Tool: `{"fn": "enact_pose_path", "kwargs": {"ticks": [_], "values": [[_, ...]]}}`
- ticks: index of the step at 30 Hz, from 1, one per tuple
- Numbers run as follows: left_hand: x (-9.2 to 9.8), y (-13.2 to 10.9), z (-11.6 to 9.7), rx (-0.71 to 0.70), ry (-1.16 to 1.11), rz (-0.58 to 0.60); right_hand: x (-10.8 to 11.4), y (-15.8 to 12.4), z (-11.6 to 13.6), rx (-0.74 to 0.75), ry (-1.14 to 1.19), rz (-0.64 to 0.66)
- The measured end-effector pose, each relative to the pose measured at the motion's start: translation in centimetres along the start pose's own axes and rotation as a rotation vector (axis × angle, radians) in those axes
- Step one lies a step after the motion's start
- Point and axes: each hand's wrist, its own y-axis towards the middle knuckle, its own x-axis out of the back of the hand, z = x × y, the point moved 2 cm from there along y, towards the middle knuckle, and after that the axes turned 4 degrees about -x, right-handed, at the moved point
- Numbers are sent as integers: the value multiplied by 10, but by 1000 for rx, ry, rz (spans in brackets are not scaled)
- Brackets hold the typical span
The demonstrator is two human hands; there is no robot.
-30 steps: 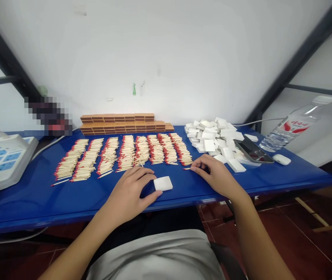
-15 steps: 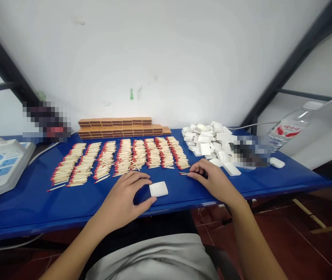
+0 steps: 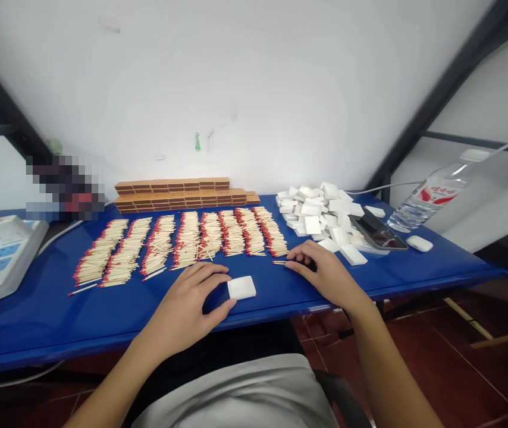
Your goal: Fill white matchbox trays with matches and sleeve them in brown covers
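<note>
A small white matchbox tray [image 3: 242, 288] lies flat on the blue table. My left hand [image 3: 194, 300] curves around its left end, forefinger at the far corner and thumb at the near corner. To the right, my right hand [image 3: 319, 267] pinches a couple of red-tipped matches [image 3: 279, 262] low over the table, with their heads pointing left; their exact number is hard to make out. Just beyond my right fingers ends the rightmost row of matches [image 3: 272, 232]. Several more rows of matches [image 3: 187, 241] stretch leftward across the table.
Brown matchbox sleeves [image 3: 182, 199] are stacked along the wall. A heap of white trays [image 3: 316, 208] sits at the back right, beside a phone [image 3: 376, 229], a white earbud case [image 3: 419, 243] and a tilted water bottle [image 3: 432, 193]. A power strip [image 3: 4, 264] occupies the left end.
The view has shifted slightly. Both hands keep nearly the same places, the left at the tray and the right with the matches.
</note>
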Motion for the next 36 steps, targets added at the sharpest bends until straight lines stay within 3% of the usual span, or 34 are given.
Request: {"fn": "enact_pose_path", "kwargs": {"ticks": [14, 21, 26, 30, 36], "values": [[1, 0, -1, 1, -6, -16, -12, 4, 16, 20, 49, 59], [2, 2, -2, -14, -9, -11, -24, -4, 58, 95, 156, 123], [2, 3, -2, -23, -7, -14, -37, -10, 83, 200, -29, 176], [1, 2, -2, -32, 0, -12, -39, -10, 84, 236, -45, 189], [2, 2, -3, -38, -19, -21, -37, -11, 84, 205, 137, 250]]}}
